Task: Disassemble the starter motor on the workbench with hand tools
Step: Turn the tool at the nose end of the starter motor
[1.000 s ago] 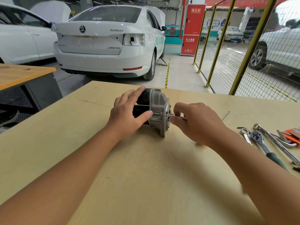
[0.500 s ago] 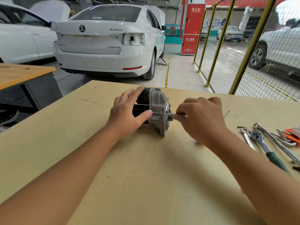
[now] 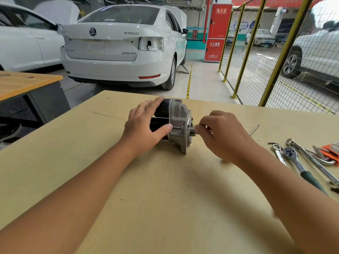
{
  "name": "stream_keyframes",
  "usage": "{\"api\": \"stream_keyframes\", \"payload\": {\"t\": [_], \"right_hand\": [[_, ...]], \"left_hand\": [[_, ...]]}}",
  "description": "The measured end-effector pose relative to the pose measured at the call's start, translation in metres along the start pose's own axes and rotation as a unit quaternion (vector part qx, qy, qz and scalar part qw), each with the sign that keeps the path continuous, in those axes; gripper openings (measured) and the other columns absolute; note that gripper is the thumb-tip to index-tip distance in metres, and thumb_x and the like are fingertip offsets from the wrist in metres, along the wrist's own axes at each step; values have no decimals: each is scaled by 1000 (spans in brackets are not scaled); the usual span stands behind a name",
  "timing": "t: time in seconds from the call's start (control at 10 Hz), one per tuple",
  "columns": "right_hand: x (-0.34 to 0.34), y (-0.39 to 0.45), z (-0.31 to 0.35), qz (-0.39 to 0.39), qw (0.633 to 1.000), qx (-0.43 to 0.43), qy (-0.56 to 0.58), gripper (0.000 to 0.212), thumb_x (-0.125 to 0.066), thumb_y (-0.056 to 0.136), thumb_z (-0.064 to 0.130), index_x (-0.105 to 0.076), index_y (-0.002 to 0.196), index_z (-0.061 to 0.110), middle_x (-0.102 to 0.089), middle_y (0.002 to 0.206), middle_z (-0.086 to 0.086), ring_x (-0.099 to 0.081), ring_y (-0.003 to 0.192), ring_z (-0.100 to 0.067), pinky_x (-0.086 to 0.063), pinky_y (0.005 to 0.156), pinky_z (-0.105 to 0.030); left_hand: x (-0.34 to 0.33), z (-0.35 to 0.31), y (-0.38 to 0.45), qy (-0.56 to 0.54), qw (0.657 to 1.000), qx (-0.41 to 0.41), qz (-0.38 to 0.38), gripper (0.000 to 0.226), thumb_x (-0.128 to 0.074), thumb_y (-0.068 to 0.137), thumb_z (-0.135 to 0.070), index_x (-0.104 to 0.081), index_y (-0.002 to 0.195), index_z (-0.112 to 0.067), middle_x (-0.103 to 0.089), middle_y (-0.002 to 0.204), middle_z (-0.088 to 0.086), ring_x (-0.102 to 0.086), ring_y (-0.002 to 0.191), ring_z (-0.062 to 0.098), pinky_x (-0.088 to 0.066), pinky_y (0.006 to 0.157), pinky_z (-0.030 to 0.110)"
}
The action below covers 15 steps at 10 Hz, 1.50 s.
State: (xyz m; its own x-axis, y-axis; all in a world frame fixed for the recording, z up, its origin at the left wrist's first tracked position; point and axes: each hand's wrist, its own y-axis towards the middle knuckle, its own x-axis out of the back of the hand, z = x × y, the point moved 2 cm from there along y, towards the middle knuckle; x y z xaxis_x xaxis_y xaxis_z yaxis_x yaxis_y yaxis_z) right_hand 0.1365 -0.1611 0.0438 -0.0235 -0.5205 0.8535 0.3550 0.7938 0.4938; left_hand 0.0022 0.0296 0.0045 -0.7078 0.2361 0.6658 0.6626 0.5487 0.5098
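Observation:
The starter motor (image 3: pixel 180 114) lies on its side on the wooden workbench (image 3: pixel 165 189), black body to the left, grey aluminium nose housing to the right. My left hand (image 3: pixel 145 129) grips the black body, thumb near the housing flange. At the pinion end, my right hand (image 3: pixel 223 136) has its fingertips pinched on a thin through bolt (image 3: pixel 209 129); only a sliver of it shows between the fingers. The small pinion gear (image 3: pixel 192 131) sticks out just left of those fingertips.
A loose long bolt (image 3: pixel 254 129) lies behind my right hand. At the right edge lie a ratchet (image 3: pixel 293 156), a ring spanner (image 3: pixel 278 154), other wrenches and an orange hex key set (image 3: pixel 332 151). A white car (image 3: pixel 119 52) and a yellow mesh fence (image 3: pixel 244 57) stand beyond the bench.
My right hand has rolled upward at the pinion end, turning its pinch on the thin bolt; less of the bolt shows now. My left hand and the motor have stayed put.

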Motion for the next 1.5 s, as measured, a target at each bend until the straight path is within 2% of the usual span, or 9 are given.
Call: {"api": "stream_keyframes", "payload": {"t": [0.1,0.2,0.4,0.5,0.7,0.9,1.1,1.3,1.5], "right_hand": [[1,1,-3,17,1000,4,-16,29,-53,102,27,-74,92,9,-57,80,-2,-55,72,-24,-48,69,-39],[1,-1,-1,16,994,18,-107,33,-43,104,40,-69,94,21,-57,86,6,-58,79,-23,-42,78,-39],[1,-1,1,12,989,16,-147,25,-51,99,49,-62,90,28,-58,88,10,-57,86,-22,-37,82,-42],[0,-1,2,7,988,18,-152,24,-55,97,50,-58,87,28,-57,85,10,-58,80,-22,-37,79,-40],[-3,0,2,37,995,10,-95,24,-62,97,41,-48,88,23,-55,76,4,-53,69,-27,-33,57,-33],[-2,0,2,38,999,9,-30,25,-51,103,29,-68,97,11,-55,83,-3,-55,74,-27,-51,68,-42],[-2,-2,2,16,990,34,-134,23,-52,102,37,-66,96,21,-59,90,5,-60,80,-24,-40,78,-38],[-2,-1,4,3,988,31,-152,19,-61,96,45,-60,89,27,-57,85,10,-59,76,-21,-40,79,-40],[-1,-1,3,26,996,13,-80,17,-58,99,40,-52,98,24,-59,80,3,-54,67,-24,-41,52,-30]], "left_hand": [[0,0,0,2,1000,0,1,85,-59,81,-61,-31,159,-44,-39,157,-7,-37,137,23,-36,113,43],[0,0,0,2,1000,1,1,84,-59,81,-61,-31,159,-45,-39,158,-7,-37,137,23,-36,113,44],[0,1,1,2,1000,1,2,84,-59,81,-62,-31,159,-45,-39,158,-7,-36,137,23,-36,112,42],[-1,1,0,3,1000,-1,0,84,-60,81,-61,-31,159,-45,-39,158,-7,-37,136,23,-36,112,42],[-1,1,0,6,1000,-3,-2,84,-60,81,-61,-32,159,-43,-40,157,-6,-37,136,23,-36,111,42],[-1,1,1,5,1000,-1,-1,85,-60,81,-61,-31,159,-44,-40,157,-6,-38,136,24,-37,113,44],[-2,3,1,6,1000,-5,-3,84,-60,81,-61,-31,159,-44,-40,157,-7,-38,136,23,-37,112,43],[-2,4,1,8,1000,-9,-5,84,-60,81,-61,-31,159,-44,-40,157,-7,-37,136,23,-34,108,37],[-2,4,1,8,1000,-10,-6,84,-60,82,-61,-31,159,-44,-40,157,-7,-37,136,23,-35,110,40]]}}
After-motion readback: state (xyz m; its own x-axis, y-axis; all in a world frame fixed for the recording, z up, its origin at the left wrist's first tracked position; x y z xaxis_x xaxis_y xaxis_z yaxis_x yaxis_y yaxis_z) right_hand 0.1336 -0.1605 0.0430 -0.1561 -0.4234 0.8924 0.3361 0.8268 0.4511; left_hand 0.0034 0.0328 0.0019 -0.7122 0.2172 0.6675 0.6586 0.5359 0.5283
